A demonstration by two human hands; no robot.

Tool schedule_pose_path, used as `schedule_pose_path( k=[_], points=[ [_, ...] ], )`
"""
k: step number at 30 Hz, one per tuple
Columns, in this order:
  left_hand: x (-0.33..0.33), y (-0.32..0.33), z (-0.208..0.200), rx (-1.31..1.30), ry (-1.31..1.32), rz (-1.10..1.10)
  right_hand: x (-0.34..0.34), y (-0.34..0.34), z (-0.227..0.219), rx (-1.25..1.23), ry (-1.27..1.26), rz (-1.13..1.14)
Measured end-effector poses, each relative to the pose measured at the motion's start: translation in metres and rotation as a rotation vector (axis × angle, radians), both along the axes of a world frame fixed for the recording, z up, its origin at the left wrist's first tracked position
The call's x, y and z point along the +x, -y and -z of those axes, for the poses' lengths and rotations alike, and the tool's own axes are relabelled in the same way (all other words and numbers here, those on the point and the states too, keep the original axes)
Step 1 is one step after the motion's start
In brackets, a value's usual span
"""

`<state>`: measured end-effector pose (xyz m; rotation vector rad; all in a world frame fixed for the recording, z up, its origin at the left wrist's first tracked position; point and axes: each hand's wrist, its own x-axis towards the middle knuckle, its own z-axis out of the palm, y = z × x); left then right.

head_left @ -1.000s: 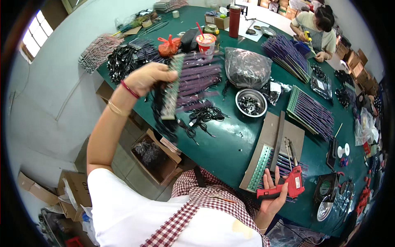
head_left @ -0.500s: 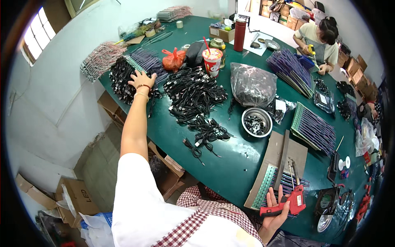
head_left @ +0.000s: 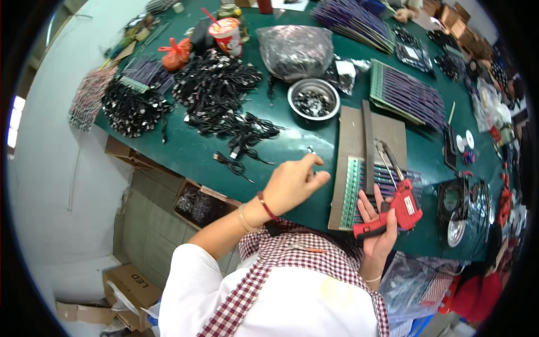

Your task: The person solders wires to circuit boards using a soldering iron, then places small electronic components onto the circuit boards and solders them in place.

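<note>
My left hand (head_left: 296,182) hovers over the near edge of the green table (head_left: 297,210), thumb and forefinger apart, with nothing visible between them. Just beyond its fingertips lie a few tiny black and silver parts (head_left: 311,149). My right hand (head_left: 379,224) holds a red soldering gun (head_left: 401,208), its tip pointing away from me. Beneath the gun, a green circuit board strip (head_left: 352,185) with purple wires lies on a cardboard sheet (head_left: 386,126). A long dark bar (head_left: 368,146) rests across the strip's wires.
A metal bowl (head_left: 313,100) of small black parts stands beyond my left hand. Black cable heaps (head_left: 216,84) spread to its left. A bulging plastic bag (head_left: 295,50), a red and white cup (head_left: 227,36) and wired board stacks (head_left: 407,95) sit farther back. A small fan (head_left: 452,196) is at right.
My left hand has come back from the far-left cable pile to the near middle of the table. The right hand still holds the soldering gun. The view has tilted down.
</note>
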<state>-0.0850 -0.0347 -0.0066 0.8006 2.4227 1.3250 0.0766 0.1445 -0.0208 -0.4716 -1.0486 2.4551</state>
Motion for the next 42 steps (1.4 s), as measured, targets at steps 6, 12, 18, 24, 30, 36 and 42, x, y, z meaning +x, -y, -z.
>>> schedule_pose_path(
  k=[6, 12, 18, 24, 30, 36, 42],
  points=[
    [0.036, -0.067, 0.029, -0.202, -0.097, -0.005, -0.004, 0.000, -0.002, 0.004, 0.019, 0.015],
    [0.038, -0.058, 0.040, -0.073, 0.057, -0.041, 0.000, 0.000, -0.006, -0.007, 0.017, 0.040],
    [0.059, -0.054, 0.042, -0.083, -0.131, -0.057, 0.000, -0.002, -0.004, -0.005, 0.035, 0.033],
    [0.062, -0.057, 0.044, -0.128, -0.228, -0.104, -0.003, -0.003, -0.006, -0.041, 0.023, 0.024],
    [0.053, -0.050, 0.009, -0.398, -0.157, 0.015, -0.002, -0.010, -0.005, -0.039, 0.021, -0.009],
    [-0.109, -0.062, 0.012, -0.269, -0.766, -0.008, 0.013, -0.013, -0.015, -0.043, 0.014, 0.012],
    [-0.187, -0.081, 0.058, -0.374, -0.637, 0.337, 0.029, -0.018, -0.020, -0.021, 0.022, 0.090]
  ],
)
